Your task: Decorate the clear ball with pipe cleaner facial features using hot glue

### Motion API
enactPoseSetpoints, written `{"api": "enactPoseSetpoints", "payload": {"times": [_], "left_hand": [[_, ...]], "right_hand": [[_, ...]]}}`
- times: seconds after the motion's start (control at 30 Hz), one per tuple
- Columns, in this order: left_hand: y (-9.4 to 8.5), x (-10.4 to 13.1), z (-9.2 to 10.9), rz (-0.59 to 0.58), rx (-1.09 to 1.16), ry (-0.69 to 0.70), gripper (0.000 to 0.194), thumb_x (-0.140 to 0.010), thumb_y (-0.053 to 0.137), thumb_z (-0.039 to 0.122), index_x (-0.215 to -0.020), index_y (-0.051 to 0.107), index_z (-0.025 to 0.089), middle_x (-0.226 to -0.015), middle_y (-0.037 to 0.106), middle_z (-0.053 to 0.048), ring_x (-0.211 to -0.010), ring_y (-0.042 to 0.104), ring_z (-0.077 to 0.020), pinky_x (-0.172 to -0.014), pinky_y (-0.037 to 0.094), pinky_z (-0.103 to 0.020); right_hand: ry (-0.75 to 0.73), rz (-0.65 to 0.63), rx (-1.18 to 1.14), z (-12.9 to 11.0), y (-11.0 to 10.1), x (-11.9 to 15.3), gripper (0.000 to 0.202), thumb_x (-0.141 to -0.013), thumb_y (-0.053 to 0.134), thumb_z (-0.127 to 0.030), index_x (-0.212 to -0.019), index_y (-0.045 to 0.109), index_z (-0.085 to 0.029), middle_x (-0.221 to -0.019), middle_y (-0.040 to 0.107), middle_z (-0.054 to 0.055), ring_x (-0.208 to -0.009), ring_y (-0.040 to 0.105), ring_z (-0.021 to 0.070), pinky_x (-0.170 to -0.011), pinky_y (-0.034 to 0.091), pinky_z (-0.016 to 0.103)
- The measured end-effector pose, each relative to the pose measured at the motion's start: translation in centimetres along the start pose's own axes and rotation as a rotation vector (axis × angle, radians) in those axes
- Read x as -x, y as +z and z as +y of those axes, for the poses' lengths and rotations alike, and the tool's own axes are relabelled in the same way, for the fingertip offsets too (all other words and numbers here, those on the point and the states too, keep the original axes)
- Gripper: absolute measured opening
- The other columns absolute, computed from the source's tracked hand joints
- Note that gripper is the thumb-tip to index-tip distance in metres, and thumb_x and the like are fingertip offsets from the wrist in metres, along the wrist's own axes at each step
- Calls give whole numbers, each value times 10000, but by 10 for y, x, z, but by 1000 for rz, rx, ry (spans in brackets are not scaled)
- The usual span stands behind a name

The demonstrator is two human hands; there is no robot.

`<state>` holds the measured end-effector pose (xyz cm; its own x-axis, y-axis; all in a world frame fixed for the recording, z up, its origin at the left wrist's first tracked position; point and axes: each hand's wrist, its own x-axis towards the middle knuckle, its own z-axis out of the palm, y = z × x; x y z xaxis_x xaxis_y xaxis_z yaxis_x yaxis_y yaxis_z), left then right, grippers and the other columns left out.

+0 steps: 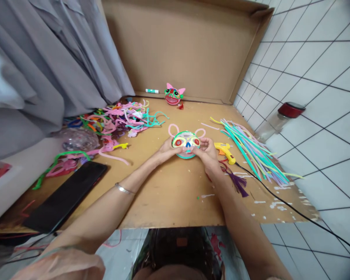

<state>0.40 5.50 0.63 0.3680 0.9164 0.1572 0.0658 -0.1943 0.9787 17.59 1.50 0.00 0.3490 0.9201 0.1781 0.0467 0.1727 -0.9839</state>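
Observation:
Between my two hands is a round mask-like craft face [187,137] with a green rim, red-centred yellow eyes, a blue nose and two pink loop ears. My left hand [167,151] grips its left edge, thumb across the lower front. On the opposite edge my right hand [207,152] is closed in the same way, its thumb near the mouth. The fingers behind the face are hidden. Just right of my right hand lies a yellow glue gun [226,151] with a black cord. A purple tassel [237,182] rests below it.
A finished-looking animal face [172,95] and a glue stick [152,91] stand at the back. Tangled pipe cleaners [116,120] heap at left, near a black phone-like slab [67,196]. Straight pipe cleaners [251,149] lie right, beside a red-lidded jar [275,120].

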Motion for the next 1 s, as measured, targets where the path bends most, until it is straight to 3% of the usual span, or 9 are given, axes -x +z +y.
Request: {"api": "enactPoseSetpoints", "payload": {"times": [0.37,0.57,0.8,1.0], "left_hand": [[0,0,1,24,-97,9,805,-554,769,488,-1215,513,107,-1262,619,-160,-1158,579,-312,-988,456,-444],[-2,-1,1,26,-131,21,797,-552,765,495,-1196,523,93,-1250,619,-172,-1147,588,-312,-975,472,-434],[-1,1,4,-10,-129,49,799,-577,760,514,-1220,513,109,-1271,612,-164,-1150,584,-312,-994,456,-438],[1,3,4,-3,-146,73,800,-598,749,498,-1254,494,119,-1264,623,-147,-1154,585,-303,-1001,459,-427]], "right_hand": [[-57,-39,78,-9,-6,7,580,-523,796,-438,-982,499,-242,-919,584,-2,-709,515,139,-681,471,317],[-93,-54,88,-18,-8,9,562,-512,819,-397,-948,496,-248,-929,608,6,-822,558,171,-760,491,342],[47,-94,-37,-22,-11,12,602,-453,857,-388,-932,526,-236,-939,601,2,-824,573,163,-760,508,337],[60,-88,-54,-21,-11,12,614,-432,867,-386,-926,536,-233,-935,608,1,-800,568,154,-731,508,325]]}}
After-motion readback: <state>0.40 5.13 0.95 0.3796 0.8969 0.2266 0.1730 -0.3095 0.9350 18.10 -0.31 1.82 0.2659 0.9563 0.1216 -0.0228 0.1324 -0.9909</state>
